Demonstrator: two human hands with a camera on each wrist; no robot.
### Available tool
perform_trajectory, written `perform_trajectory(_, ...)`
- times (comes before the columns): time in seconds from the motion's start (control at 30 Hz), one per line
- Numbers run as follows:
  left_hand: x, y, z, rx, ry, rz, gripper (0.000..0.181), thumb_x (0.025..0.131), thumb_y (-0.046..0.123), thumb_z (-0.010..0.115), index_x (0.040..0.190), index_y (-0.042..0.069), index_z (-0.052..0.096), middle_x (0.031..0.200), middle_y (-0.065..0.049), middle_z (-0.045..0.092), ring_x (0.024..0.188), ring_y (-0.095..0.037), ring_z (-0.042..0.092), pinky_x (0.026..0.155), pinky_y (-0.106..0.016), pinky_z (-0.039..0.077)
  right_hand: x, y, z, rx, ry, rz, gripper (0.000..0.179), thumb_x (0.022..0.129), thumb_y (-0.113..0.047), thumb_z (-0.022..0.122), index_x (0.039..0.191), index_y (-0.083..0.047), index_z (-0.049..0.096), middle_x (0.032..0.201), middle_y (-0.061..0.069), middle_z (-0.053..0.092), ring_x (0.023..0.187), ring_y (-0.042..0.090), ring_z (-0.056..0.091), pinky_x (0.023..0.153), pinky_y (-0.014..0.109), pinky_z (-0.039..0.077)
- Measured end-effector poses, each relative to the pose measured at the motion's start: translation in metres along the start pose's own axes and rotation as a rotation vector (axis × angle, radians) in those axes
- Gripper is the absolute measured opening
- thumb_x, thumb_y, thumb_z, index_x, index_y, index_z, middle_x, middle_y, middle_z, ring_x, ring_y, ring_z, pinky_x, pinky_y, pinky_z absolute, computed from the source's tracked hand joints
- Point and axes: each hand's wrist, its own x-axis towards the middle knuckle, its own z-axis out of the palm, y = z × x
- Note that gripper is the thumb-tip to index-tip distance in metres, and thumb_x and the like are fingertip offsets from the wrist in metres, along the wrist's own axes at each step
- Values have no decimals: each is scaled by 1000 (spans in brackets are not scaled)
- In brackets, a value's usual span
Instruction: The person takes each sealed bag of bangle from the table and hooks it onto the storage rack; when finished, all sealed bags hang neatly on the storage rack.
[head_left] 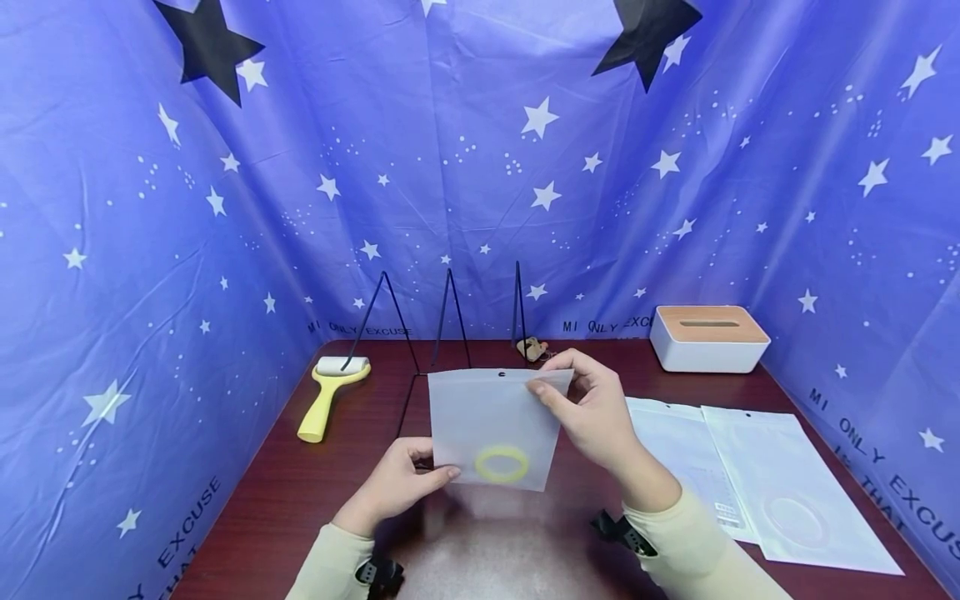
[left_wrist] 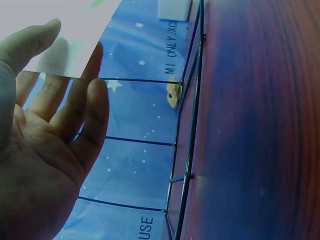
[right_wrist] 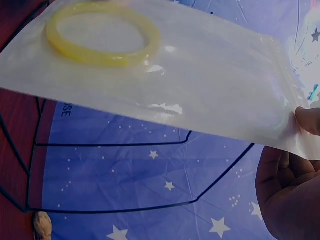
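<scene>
Both hands hold up a translucent white plastic bag (head_left: 480,417) with a hang hole near its top edge. A yellow ring (right_wrist: 107,59), like a bangle, shows inside its lower part. My left hand (head_left: 401,483) pinches the bag's lower left corner, thumb on the near face and fingers behind. At the upper right corner, my right hand (head_left: 600,408) grips the bag between thumb and fingers. Behind it stands a black wire rack (head_left: 448,272), partly hidden by the bag.
To the right lie two more translucent bags, a nearer one (head_left: 810,467) with a pale ring shape inside and another bag (head_left: 667,442) beside it. A tissue box (head_left: 708,354) stands back right. At left rests a yellow-handled roller (head_left: 318,408). A small tan object (head_left: 532,348) sits by the rack.
</scene>
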Motion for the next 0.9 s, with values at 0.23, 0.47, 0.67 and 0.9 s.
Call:
perform_trajectory(0.23, -2, -1, -3, 26, 87, 43, 14, 94, 9, 80, 107, 10, 82, 98, -2, 79, 79, -11, 70, 63, -28, 56, -3, -1, 4, 3, -57, -9, 21, 91, 4, 76, 108, -7, 70, 95, 4, 71, 64, 11, 61, 55, 29, 52)
perform_trajectory(0.47, -6, -3, -15, 67, 183, 71, 11, 93, 5, 79, 101, 11, 83, 90, -1, 78, 70, -7, 62, 57, -26, 50, -3, 4, 6, -18, -127, -24, 26, 91, 3, 77, 113, -9, 71, 96, 7, 74, 67, 13, 60, 59, 29, 51)
perform_trajectory(0.67, -11, -4, -28, 96, 206, 73, 10, 95, 7, 78, 100, 14, 83, 76, 3, 70, 61, -6, 50, 51, -25, 42, -3, 11, 8, -67, -154, -6, 15, 92, -2, 78, 100, -13, 71, 83, 4, 69, 70, 16, 61, 61, 31, 51)
perform_trajectory(0.9, -18, -10, -41, 50, 197, 69, 13, 95, 5, 77, 105, 12, 82, 87, -3, 76, 69, -8, 60, 58, -27, 50, -1, 14, 20, -34, -181, -39, 11, 93, 0, 78, 92, -11, 73, 86, 6, 67, 68, 15, 59, 59, 27, 50)
